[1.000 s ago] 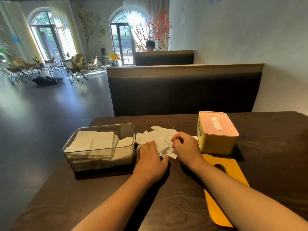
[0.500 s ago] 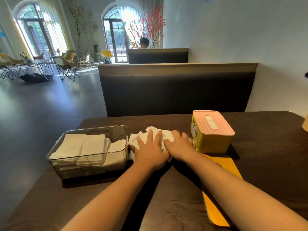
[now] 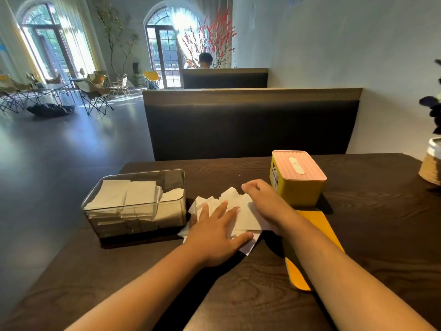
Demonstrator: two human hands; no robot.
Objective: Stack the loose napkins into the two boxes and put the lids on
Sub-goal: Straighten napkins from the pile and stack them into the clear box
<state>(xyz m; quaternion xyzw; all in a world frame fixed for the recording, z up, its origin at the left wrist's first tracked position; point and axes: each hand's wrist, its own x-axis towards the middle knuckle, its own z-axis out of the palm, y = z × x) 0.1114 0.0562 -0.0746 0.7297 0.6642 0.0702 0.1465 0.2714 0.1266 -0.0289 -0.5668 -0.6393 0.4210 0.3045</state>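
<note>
The left hand (image 3: 214, 237) lies flat, fingers spread, on the loose napkins (image 3: 245, 217), pinning them to the surface (image 3: 238, 295) so they can be squared. The right hand (image 3: 265, 201) curls over the pile's far edge, likely raking sheets together (whether it pinches any, I cannot tell). Left of the left hand stands the clear box (image 3: 133, 204), lidless and part filled. Just beyond the right hand sits the yellow box (image 3: 296, 189), lid on. A yellow board (image 3: 317, 223), probably the spare lid, lies under the right forearm.

Café: booth seating (image 3: 250, 125), folding chairs (image 3: 94, 91), napkin boxes (image 3: 298, 180).
</note>
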